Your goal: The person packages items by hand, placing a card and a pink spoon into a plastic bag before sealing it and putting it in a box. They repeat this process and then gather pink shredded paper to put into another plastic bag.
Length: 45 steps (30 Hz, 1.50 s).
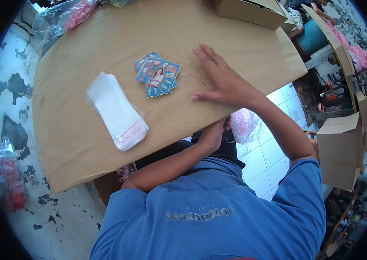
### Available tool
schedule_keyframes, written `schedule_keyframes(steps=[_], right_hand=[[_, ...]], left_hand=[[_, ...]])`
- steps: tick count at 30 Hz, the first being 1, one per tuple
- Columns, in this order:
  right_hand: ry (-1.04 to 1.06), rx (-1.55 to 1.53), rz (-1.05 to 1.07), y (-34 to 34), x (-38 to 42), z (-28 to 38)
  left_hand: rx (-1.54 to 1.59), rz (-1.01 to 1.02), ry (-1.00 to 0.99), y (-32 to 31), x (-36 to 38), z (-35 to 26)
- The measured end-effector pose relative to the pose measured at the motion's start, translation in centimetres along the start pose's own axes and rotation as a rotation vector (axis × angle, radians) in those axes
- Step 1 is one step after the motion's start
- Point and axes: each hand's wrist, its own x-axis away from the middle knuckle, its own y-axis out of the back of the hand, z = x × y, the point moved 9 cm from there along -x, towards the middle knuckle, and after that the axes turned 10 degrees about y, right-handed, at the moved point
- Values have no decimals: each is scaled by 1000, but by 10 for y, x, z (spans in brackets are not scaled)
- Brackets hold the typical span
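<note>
My right hand [224, 82] is over the brown-covered table [92, 52], fingers spread and thumb stretched out, holding nothing. Left of it lies a small fanned pile of blue printed cards [162, 78] with a picture of a person on the top one. Farther left rests a stack of clear plastic sleeves [118, 112] with a white inside and a pinkish end. Down at the table's near edge, my left hand [214, 135] is partly hidden by the edge. Its visible fingers look curled; whatever they may hold cannot be made out.
A cardboard box [252, 13] stands at the table's far right. Clear bags with pink contents [77, 15] lie at the far left. Beside my legs, a plastic bag [246, 125] sits low near the tiled floor. Another large carton [338, 149] and people are to the right.
</note>
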Motion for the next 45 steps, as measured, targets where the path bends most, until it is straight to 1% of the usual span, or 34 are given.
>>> schedule_keyframes(steps=[3,4,9,15,18,21,24,27,30,32,33,34,35,37,39,42,43,45], right_hand=[[78,119,76,-18,-30,6],[86,116,92,-21,-38,5],[183,135,196,-29,-67,3],[302,96,210,-28,-77,5],[335,-13,172,-21,-73,4],[277,-126,146,-9,-58,-5],[243,-137,124,6,-32,-5],[216,-233,182,11,3,7],[263,-320,194,20,36,27],[313,-286,149,28,57,41],[295,-250,127,32,71,41],[279,-213,107,36,85,42],[294,-99,22,44,94,47],[198,-5,-50,52,122,46],[127,32,-108,51,144,44],[-146,-18,177,26,163,26],[-290,16,320,17,170,18],[-277,55,255,31,172,19]], left_hand=[[-32,49,5,-2,1,-1],[-41,62,3,-3,1,-1],[-38,27,29,3,3,1],[-58,51,36,4,1,2],[-68,58,21,3,2,1],[-56,36,0,3,6,-2],[-41,65,1,11,1,3],[-29,116,-46,13,-3,5],[2,143,-70,12,-2,3],[20,167,-60,11,-4,4],[49,182,-57,10,-5,6],[46,151,-38,13,-5,9],[44,118,-20,17,-3,12],[43,111,5,20,-1,14],[40,169,20,14,-2,12],[-15,59,117,9,-1,16],[-39,46,123,3,0,13],[-88,20,138,-6,2,7]])
